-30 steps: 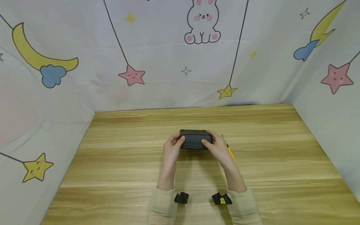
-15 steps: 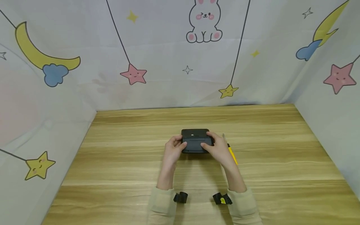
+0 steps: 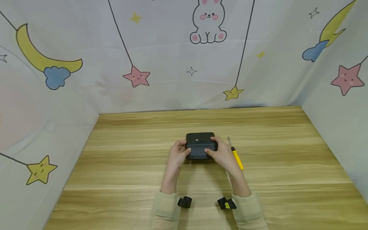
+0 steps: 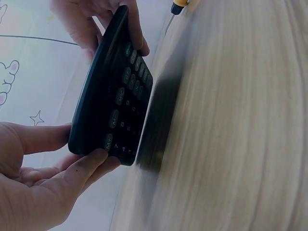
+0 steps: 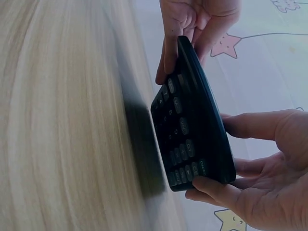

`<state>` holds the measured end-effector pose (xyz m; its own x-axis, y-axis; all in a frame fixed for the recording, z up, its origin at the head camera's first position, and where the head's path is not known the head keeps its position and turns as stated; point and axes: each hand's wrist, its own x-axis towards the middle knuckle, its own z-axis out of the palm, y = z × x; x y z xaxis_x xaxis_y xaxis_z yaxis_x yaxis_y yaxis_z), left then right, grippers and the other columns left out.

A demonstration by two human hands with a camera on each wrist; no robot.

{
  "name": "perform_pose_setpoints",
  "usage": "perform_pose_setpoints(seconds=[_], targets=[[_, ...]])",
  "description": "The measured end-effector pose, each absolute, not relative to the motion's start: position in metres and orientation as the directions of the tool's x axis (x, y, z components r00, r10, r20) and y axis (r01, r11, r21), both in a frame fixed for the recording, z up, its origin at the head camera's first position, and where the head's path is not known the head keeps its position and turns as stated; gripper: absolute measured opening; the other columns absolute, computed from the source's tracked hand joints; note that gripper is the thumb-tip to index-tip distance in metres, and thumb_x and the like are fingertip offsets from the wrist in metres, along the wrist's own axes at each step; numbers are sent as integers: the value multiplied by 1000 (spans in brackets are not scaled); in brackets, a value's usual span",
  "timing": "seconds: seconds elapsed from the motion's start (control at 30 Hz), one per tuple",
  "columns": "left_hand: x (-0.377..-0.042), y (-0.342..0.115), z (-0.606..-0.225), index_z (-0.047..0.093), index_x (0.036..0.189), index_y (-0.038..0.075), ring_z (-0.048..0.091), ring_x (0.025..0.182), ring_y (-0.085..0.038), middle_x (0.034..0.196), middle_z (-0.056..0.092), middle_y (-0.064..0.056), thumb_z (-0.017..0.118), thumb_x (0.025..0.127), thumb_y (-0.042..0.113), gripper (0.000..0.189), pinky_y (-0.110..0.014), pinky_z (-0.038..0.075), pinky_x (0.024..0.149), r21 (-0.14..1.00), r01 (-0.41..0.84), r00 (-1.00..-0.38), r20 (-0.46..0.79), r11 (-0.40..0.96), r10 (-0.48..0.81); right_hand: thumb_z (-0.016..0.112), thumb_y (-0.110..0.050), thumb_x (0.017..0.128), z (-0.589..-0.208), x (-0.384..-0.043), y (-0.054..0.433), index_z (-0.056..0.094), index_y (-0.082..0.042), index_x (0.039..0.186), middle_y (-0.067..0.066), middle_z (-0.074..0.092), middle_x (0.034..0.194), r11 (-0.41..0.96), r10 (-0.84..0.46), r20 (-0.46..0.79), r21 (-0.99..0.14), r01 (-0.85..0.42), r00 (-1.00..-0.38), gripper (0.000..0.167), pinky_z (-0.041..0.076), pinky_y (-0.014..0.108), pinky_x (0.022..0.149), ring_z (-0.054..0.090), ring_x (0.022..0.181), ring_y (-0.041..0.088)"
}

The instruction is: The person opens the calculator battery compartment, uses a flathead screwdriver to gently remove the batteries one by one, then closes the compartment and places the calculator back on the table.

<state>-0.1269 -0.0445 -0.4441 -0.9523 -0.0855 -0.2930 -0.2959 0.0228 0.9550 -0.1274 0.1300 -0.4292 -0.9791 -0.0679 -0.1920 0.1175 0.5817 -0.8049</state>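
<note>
A screwdriver (image 3: 234, 153) with a black-and-yellow handle is being supported, tip toward the far edge, by the wood-grained tabletop (image 3: 287, 153).

The calculator (image 3: 199, 146) looked like dark plastic, matt and smooth across its back, its keys (image 4: 120, 96) seemingly plastic as well. The screwdriver (image 3: 235, 154) paired a yellow plastic handle (image 3: 237, 160) with a silvery metal shaft (image 3: 229, 141). Wood grain ran along the smooth table (image 3: 129, 143). The backdrop (image 3: 169, 48) was matt cloth, lightly creased; the sleeves (image 3: 165, 207), matt cloth too; the wrist pieces (image 3: 187, 202), black plastic
</note>
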Motion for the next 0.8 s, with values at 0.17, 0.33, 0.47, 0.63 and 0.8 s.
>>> perform_pose_setpoints(seconds=[0.17, 0.33, 0.47, 0.63, 0.8], targets=[[-126, -45, -447, 50, 126, -9, 42, 135, -39, 145, 40, -29, 56, 89, -10, 38, -45, 40, 107, 957, -287, -956, -283, 50, -70, 68, -19, 88, -431, -127, 130, 43, -2, 140, 26, 42, 146, 606, -77, -201, -787, 115, -977, 60, 40, 52, 104, 44, 132, 40], [-127, -45, -446, 50, 124, -10, 42, 135, -39, 144, 42, -29, 57, 88, -11, 36, -45, 40, 106, 958, -282, -958, -278, 48, -71, 68, -19, 88, -433, -128, 130, 43, -2, 139, 27, 44, 144, 618, -76, -197, -779, 109, -977, 59, 41, 52, 103, 46, 130, 40], [-128, -45, -447, 50, 122, -11, 44, 133, -39, 142, 44, -30, 57, 87, -13, 36, -44, 41, 105, 957, -288, -955, -284, 43, -85, 69, -18, 88, -434, -130, 129, 42, -2, 139, 29, 46, 142, 635, -85, -191, -766, 95, -978, 59, 41, 53, 103, 48, 129, 40], [-128, -44, -450, 50, 122, -10, 46, 132, -39, 136, 47, -34, 56, 86, -14, 37, -44, 43, 104, 954, -295, -953, -289, 54, -93, 70, -16, 87, -435, -130, 128, 43, -1, 137, 29, 46, 141, 642, -91, -185, -762, 84, -979, 59, 39, 54, 104, 47, 129, 41], [-127, -41, -452, 51, 122, -9, 47, 130, -41, 135, 48, -34, 59, 84, -15, 39, -45, 44, 102, 953, -285, -955, -274, 106, -109, 71, -15, 86, -438, -130, 127, 45, -2, 136, 27, 47, 141, 649, -78, -192, -755, 97, -978, 58, 38, 54, 106, 46, 130, 41]])
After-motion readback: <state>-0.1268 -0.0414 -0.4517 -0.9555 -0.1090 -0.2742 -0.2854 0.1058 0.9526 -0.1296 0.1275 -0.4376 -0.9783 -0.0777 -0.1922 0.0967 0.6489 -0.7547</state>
